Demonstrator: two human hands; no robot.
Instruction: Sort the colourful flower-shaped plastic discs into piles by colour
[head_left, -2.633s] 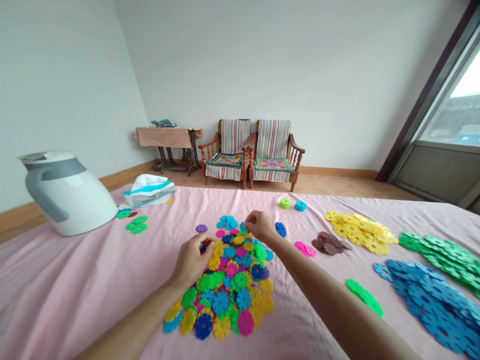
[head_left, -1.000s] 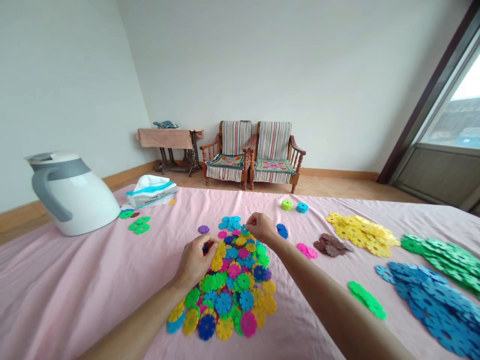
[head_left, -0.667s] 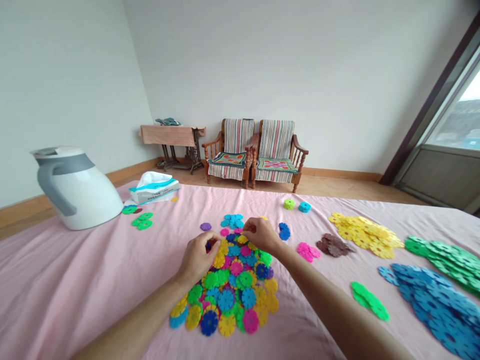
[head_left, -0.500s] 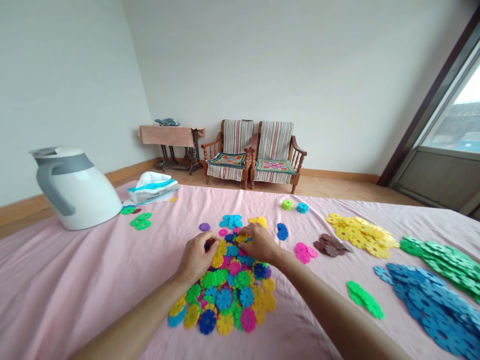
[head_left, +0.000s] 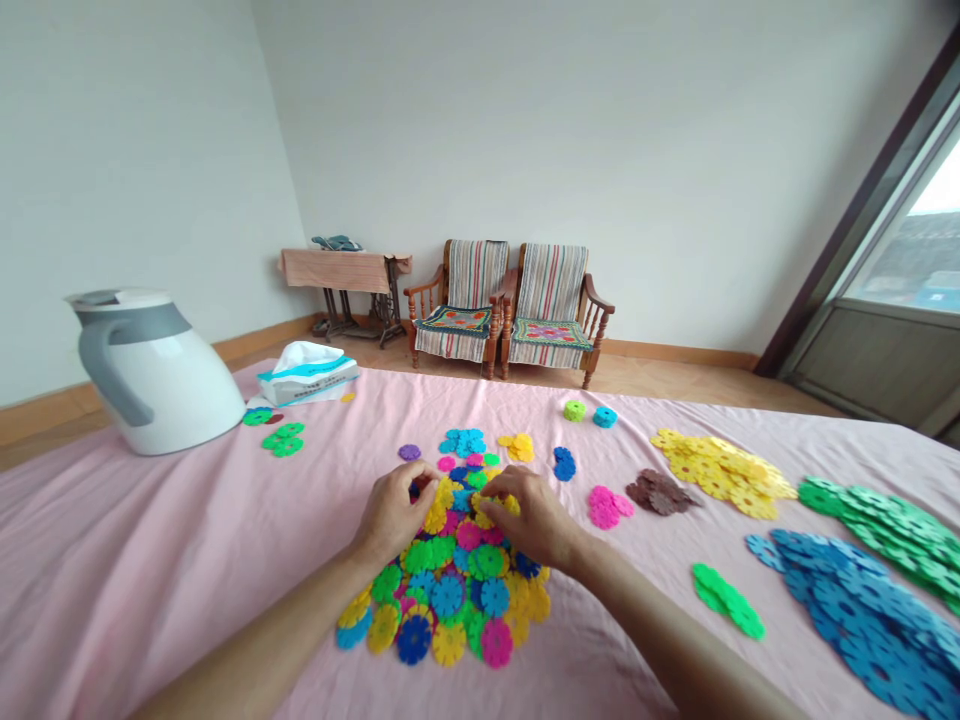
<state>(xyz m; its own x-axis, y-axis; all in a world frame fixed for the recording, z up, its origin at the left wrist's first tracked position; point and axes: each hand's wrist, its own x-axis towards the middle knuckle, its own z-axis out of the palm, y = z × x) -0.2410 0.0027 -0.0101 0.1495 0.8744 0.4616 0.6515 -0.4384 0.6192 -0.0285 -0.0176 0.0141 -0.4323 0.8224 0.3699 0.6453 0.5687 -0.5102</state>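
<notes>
A mixed pile of flat, notched plastic discs (head_left: 450,585) in several colours lies on the pink cloth (head_left: 187,560) in front of me. My left hand (head_left: 391,512) rests on the pile's far left edge, fingers curled in a pinch around a small dark piece that I cannot make out. My right hand (head_left: 531,518) lies over the pile's far middle, its fingertips closed on a yellow disc (head_left: 486,503). Just beyond the pile sit a small yellow group (head_left: 517,445), a light blue group (head_left: 463,440) and a single purple disc (head_left: 409,452).
Sorted heaps lie to the right: dark blue (head_left: 562,462), pink (head_left: 604,505), brown (head_left: 660,490), yellow (head_left: 724,465), green (head_left: 885,510), blue (head_left: 862,600), bright green (head_left: 727,598). A white kettle (head_left: 157,370), tissue pack (head_left: 307,372) and green discs (head_left: 281,438) stand at the left. Two wooden chairs (head_left: 510,310) are behind.
My right hand reached past the pile, left a small yellow group there, and drew back onto the pile's middle. My left hand stayed at the pile's left edge.
</notes>
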